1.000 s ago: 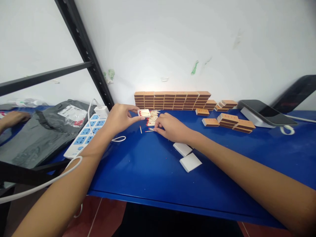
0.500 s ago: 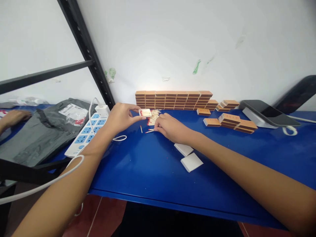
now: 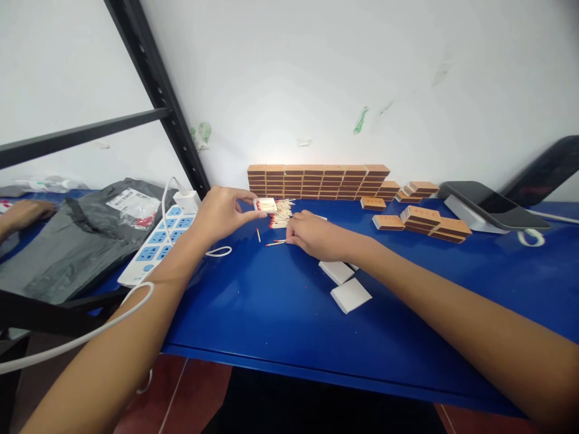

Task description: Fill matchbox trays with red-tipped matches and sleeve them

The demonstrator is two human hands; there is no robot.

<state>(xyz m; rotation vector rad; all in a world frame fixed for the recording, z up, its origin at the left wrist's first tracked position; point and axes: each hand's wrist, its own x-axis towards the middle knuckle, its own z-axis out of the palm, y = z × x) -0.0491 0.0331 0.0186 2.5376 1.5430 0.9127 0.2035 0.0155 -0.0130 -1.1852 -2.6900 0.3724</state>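
My left hand (image 3: pixel 226 211) pinches a small white matchbox tray (image 3: pixel 266 205) filled with red-tipped matches, held at the left edge of a loose match pile (image 3: pixel 283 214). In front of the pile, my right hand (image 3: pixel 310 234) has its fingers curled together, with the fingertips at the tail ends of a few matches (image 3: pixel 275 243) on the blue table. How firmly they are gripped is hard to see. A single match (image 3: pixel 259 234) lies apart to the left. Two white box pieces (image 3: pixel 351 296) rest below my right forearm, partly covered by it.
A stacked row of matchboxes (image 3: pixel 316 184) lines the wall, and more matchboxes (image 3: pixel 420 216) lie to the right near a phone on a stand (image 3: pixel 484 202). At left are a power strip (image 3: pixel 158 247), its cable, a grey plastic bag (image 3: pixel 85 241) and another person's hand (image 3: pixel 29 216).
My right hand has shifted slightly right, uncovering more of the matches by its fingertips. My left hand keeps the tray in nearly the same place.
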